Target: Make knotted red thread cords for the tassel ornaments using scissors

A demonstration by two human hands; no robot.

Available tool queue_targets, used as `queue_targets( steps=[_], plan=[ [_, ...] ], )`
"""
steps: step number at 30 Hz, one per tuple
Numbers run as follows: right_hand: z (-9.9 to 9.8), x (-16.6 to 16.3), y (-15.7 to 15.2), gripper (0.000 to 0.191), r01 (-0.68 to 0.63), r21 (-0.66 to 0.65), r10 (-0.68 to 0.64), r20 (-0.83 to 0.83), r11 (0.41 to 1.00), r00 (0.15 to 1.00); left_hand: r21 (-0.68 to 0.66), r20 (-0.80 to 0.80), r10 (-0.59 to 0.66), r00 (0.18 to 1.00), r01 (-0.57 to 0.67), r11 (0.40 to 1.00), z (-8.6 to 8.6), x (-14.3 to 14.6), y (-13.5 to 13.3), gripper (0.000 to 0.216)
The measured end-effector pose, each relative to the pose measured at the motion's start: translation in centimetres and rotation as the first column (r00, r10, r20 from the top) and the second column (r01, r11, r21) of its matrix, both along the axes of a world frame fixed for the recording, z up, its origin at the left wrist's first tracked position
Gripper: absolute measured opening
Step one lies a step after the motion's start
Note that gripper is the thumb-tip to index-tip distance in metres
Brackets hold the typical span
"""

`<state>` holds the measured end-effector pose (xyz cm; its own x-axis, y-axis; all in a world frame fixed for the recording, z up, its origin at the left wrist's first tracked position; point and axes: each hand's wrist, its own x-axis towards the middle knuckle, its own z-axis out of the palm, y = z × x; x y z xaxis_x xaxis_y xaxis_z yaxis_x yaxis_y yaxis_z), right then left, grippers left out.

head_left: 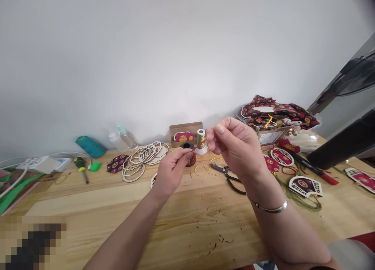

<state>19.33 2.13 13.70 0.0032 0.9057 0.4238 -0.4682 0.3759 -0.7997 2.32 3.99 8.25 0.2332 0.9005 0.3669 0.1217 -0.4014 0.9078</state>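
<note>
Both my hands are raised over the wooden table (181,219). My left hand (172,170) pinches one end of a thin red cord (198,147). My right hand (237,145), with a silver bangle on the wrist, pinches the cord's other end. The cord is stretched short between the two pinches. Just behind them stands a spool of gold thread (201,141) next to a dark spool (189,154). Black pliers (230,175) and loose yellow cord (205,169) lie on the table under my right hand.
Several pale wooden cut-out frames (145,158) lie at centre left, near a screwdriver (80,166), a teal thread cone (90,146) and two small bottles (123,139). A cardboard box (185,134) stands at the back. Patterned fabric pieces (278,111) and finished ornaments (304,185) crowd the right.
</note>
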Motion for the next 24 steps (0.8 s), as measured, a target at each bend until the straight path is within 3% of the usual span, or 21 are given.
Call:
queue_targets(
  steps=[5,11,13,16,18,19,20,21,22,24],
  plan=[
    [-0.3,-0.1,0.1,0.017,0.016,0.044,-0.017,0.019,0.999,1.0,0.158,-0.041,0.136,0.99,-0.128,0.979,-0.6,-0.7,1.5,0.015],
    [-0.6,-0.2,0.8,0.02,0.093,0.023,-0.095,0.071,0.995,0.993,0.131,-0.272,0.189,0.944,-0.158,0.979,-0.3,-1.9,2.5,0.017],
    [-0.7,-0.2,1.1,0.02,0.115,0.003,-0.115,0.089,0.993,0.989,0.192,-0.335,0.305,0.892,-0.252,0.948,0.7,-2.2,1.9,0.022],
    [-0.9,-0.4,1.3,0.019,0.128,-0.014,-0.126,0.114,0.992,0.985,0.306,-0.215,0.482,0.849,-0.41,0.859,2.4,-2.3,-0.2,0.022],
    [-1.0,-0.6,1.3,0.018,0.141,-0.019,-0.136,0.151,0.99,0.979,0.157,-0.149,0.336,0.93,-0.313,0.937,3.2,-1.9,-1.9,0.018],
    [-1.0,-0.7,1.3,0.018,0.145,-0.02,-0.139,0.175,0.989,0.975,-0.001,-0.125,0.193,0.973,-0.194,0.981,3.5,-1.6,-2.6,0.019],
    [-1.0,-0.8,1.2,0.018,0.147,-0.02,-0.14,0.201,0.989,0.97,-0.182,-0.069,0.028,0.997,-0.04,0.983,3.6,-1.2,-3.3,0.024],
    [-1.0,-1.0,1.0,0.018,0.145,-0.018,-0.137,0.226,0.989,0.964,-0.348,0.031,-0.096,0.995,0.101,0.932,3.7,-0.9,-3.7,0.031],
    [-0.9,-1.1,0.8,0.017,0.139,-0.013,-0.131,0.25,0.99,0.959,-0.469,0.137,-0.141,0.98,0.19,0.862,3.7,-0.5,-4.0,0.036],
    [-0.8,-1.3,0.4,0.016,0.113,0.008,-0.11,0.309,0.994,0.945,-0.598,0.307,-0.119,0.944,0.289,0.748,3.6,0.0,-4.0,0.043]
  ],
)
